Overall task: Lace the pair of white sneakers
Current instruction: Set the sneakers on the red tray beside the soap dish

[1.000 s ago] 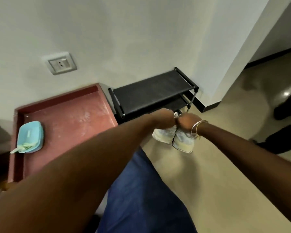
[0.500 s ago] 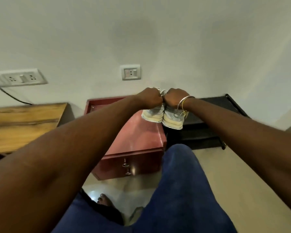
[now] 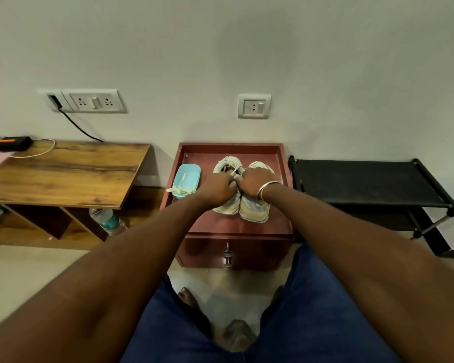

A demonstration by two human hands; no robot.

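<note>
Prob. hands (image 3: 216, 189) (image 3: 254, 183) on sneakers (image 3: 254, 214); bottle label (image 3: 107, 221) illegible

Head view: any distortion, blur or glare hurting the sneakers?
Head view: fisheye bows the brown wooden desk and black metal shoe rack; forearms balloon at the bottom. Light soft, dim, no glare. Pair of white sneakers looks fairly sharp on the red wooden cabinet, partly covered by left hand and right hand.

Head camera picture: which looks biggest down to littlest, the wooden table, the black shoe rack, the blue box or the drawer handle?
1. Wooden table and black shoe rack: they look about alike, and the table runs off the picture's edge, so I won't rank them.
2. Blue box.
3. Drawer handle.
</note>
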